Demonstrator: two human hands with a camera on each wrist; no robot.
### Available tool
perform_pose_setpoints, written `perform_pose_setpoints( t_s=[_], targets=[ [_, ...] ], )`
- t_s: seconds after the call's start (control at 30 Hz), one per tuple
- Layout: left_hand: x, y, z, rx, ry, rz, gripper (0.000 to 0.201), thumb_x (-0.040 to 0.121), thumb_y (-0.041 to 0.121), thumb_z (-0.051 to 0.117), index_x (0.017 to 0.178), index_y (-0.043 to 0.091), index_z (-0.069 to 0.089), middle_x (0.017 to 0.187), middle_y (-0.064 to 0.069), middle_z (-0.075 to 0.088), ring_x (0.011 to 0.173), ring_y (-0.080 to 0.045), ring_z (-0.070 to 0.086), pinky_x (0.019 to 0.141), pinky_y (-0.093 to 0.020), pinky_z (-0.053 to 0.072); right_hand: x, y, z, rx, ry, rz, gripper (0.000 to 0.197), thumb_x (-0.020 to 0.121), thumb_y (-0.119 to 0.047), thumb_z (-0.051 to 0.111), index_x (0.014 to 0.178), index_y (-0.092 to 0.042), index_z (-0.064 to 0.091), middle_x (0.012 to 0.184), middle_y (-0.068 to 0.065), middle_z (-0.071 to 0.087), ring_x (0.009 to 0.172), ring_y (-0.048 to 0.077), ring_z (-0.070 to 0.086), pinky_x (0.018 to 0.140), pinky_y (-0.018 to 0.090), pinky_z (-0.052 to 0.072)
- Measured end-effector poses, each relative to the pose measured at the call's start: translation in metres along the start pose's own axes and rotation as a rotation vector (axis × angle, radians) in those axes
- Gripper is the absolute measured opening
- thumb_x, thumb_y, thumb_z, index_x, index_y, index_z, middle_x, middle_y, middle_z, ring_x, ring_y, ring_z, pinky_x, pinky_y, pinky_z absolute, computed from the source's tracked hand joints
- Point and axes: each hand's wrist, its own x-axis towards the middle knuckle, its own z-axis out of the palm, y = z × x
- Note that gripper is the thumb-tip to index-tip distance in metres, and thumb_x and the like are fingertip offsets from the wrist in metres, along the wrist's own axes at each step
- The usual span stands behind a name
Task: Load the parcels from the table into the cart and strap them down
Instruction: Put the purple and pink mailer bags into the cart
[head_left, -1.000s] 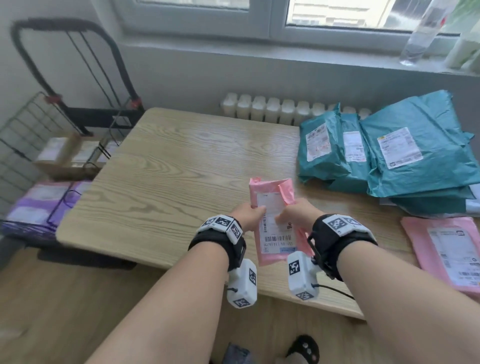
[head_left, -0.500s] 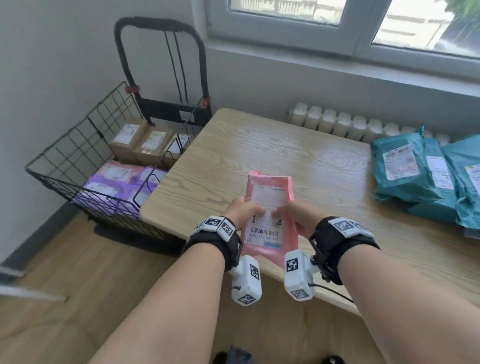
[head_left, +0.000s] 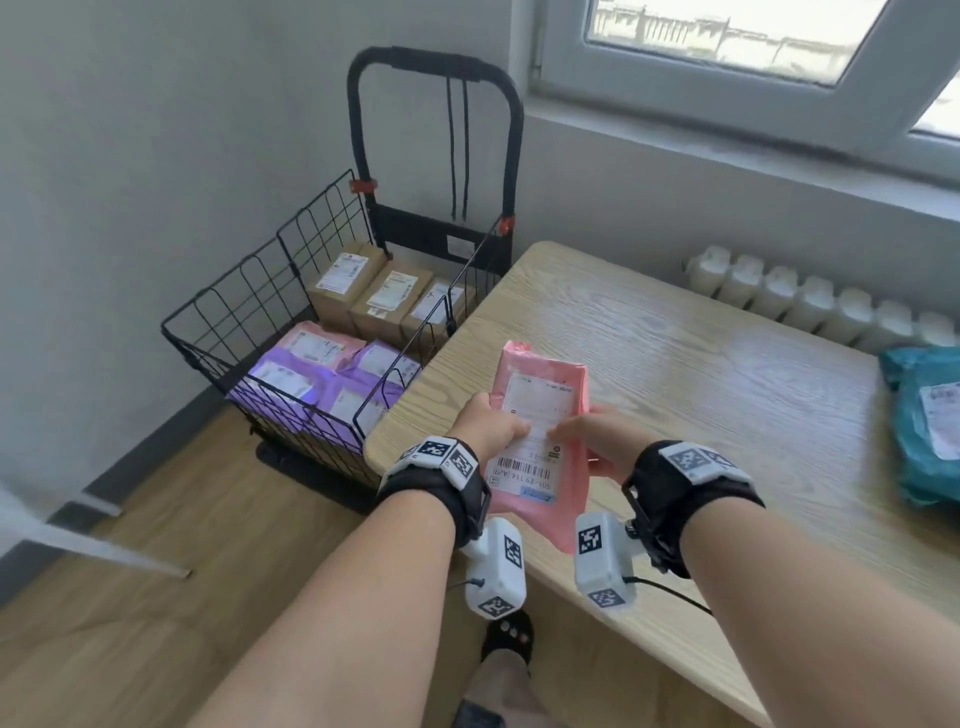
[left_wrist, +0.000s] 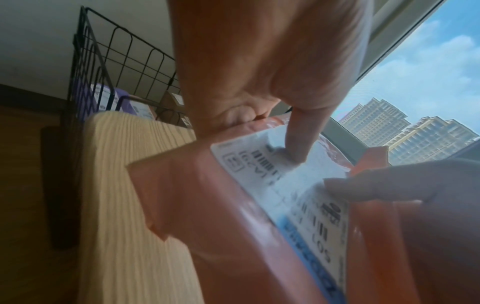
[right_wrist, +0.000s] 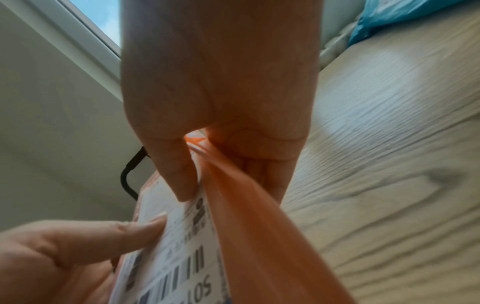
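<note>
Both hands, left hand (head_left: 491, 431) and right hand (head_left: 597, 441), are pinching the soft pink plastic mailer (head_left: 540, 457) just right of the black wire cart (head_left: 291, 332) (probably clear of the tabletop). Being limp, it may snag the cart's rim.

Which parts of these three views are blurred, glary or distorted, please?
Head view: wide-angle bending of the cart and window frame; sheen on the table. Left wrist view: pink parcel and its label soft, the right hand in shadow. Right wrist view: table grain streaked by motion, glare patch on it.
</note>
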Motion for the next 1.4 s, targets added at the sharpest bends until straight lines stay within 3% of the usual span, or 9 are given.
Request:
perform_pose_setpoints(
  t_s=[0.23, 0.33, 0.57, 0.73, 0.97, 1.17, 1.23, 1.33, 1.4],
  targets=[
    [0.061, 0.032, -0.056, 0.016, 0.101, -0.008, 0.032, 0.085, 0.005, 0.067, 0.112, 0.008, 0.05, 0.109, -0.007, 0.063, 0.095, -0.024, 0.062, 0.084, -0.036, 0.052, 0.063, -0.067, 0.024, 0.007, -0.094, -0.045, 0.026, 0.087, -0.003, 0.062, 0.112, -0.01, 0.06, 0.105, 0.011, 0.071, 0.099, 0.028, 0.068, 0.092, 0.047, 0.054],
    [0.089, 0.045, -0.073, 0.029, 0.124, -0.031, 0.042, 0.084, 0.009, 0.068, 0.121, 0.007, 0.048, 0.115, -0.009, 0.062, 0.099, -0.026, 0.062, 0.085, -0.038, 0.052, 0.086, -0.093, 0.027, 0.002, -0.124, -0.048, 0.025, 0.088, -0.004, 0.062, 0.112, -0.011, 0.059, 0.105, 0.01, 0.071, 0.099, 0.027, 0.068, 0.093, 0.046, 0.054],
    [0.129, 0.052, -0.101, -0.07, 0.215, -0.1, 0.042, 0.085, 0.009, 0.066, 0.123, 0.006, 0.046, 0.116, -0.011, 0.061, 0.102, -0.029, 0.063, 0.09, -0.043, 0.053, 0.121, -0.127, 0.04, -0.054, -0.138, -0.05, 0.025, 0.089, -0.007, 0.063, 0.114, -0.01, 0.061, 0.103, 0.009, 0.071, 0.095, 0.025, 0.069, 0.089, 0.043, 0.056],
    [0.156, 0.057, -0.13, -0.189, 0.311, -0.133, 0.041, 0.085, 0.009, 0.065, 0.122, 0.005, 0.047, 0.114, -0.013, 0.064, 0.099, -0.031, 0.066, 0.082, -0.044, 0.057, 0.129, -0.15, 0.051, -0.091, -0.172, -0.045, 0.03, 0.089, -0.011, 0.065, 0.118, -0.008, 0.058, 0.104, 0.01, 0.07, 0.093, 0.025, 0.07, 0.084, 0.041, 0.058],
    [0.209, 0.059, -0.18, -0.358, 0.297, -0.15, 0.03, 0.083, 0.002, 0.061, 0.112, -0.003, 0.057, 0.102, -0.022, 0.068, 0.092, -0.036, 0.068, 0.083, -0.056, 0.055, 0.16, -0.194, 0.09, -0.274, -0.128, -0.051, 0.036, 0.079, -0.022, 0.076, 0.11, -0.017, 0.059, 0.107, 0.005, 0.069, 0.097, 0.022, 0.069, 0.087, 0.042, 0.058],
    [0.265, 0.059, -0.253, -0.392, 0.238, -0.183, 0.02, 0.087, -0.001, 0.06, 0.107, -0.001, 0.059, 0.103, -0.021, 0.068, 0.094, -0.036, 0.068, 0.086, -0.054, 0.054, 0.206, -0.243, 0.158, -0.401, 0.04, -0.023, 0.035, 0.081, -0.017, 0.071, 0.115, -0.011, 0.062, 0.1, 0.003, 0.067, 0.089, 0.016, 0.067, 0.081, 0.033, 0.059],
    [0.288, 0.053, -0.282, -0.383, 0.25, -0.227, 0.026, 0.087, 0.001, 0.062, 0.111, -0.005, 0.057, 0.103, -0.019, 0.067, 0.095, -0.034, 0.067, 0.087, -0.05, 0.055, 0.222, -0.262, 0.185, -0.467, 0.094, -0.006, 0.028, 0.082, -0.021, 0.068, 0.108, -0.011, 0.062, 0.093, 0.002, 0.065, 0.078, 0.014, 0.063, 0.073, 0.027, 0.058],
    [0.321, 0.035, -0.325, -0.409, 0.267, -0.309, 0.03, 0.088, 0.004, 0.061, 0.116, -0.006, 0.055, 0.107, -0.015, 0.065, 0.1, -0.033, 0.065, 0.085, -0.045, 0.055, 0.254, -0.282, 0.223, -0.455, 0.142, 0.059, 0.023, 0.082, -0.021, 0.067, 0.099, -0.008, 0.063, 0.078, 0.003, 0.062, 0.06, 0.013, 0.058, 0.047, 0.019, 0.046],
    [0.342, 0.019, -0.352, -0.457, 0.328, -0.359, 0.032, 0.09, 0.006, 0.058, 0.121, -0.001, 0.052, 0.105, -0.013, 0.065, 0.091, -0.031, 0.066, 0.066, -0.037, 0.056, 0.281, -0.287, 0.247, -0.397, 0.129, 0.103, 0.036, 0.069, -0.022, 0.078, 0.096, -0.003, 0.065, 0.081, 0.007, 0.067, 0.065, 0.017, 0.062, 0.052, 0.023, 0.051]
  ],
)
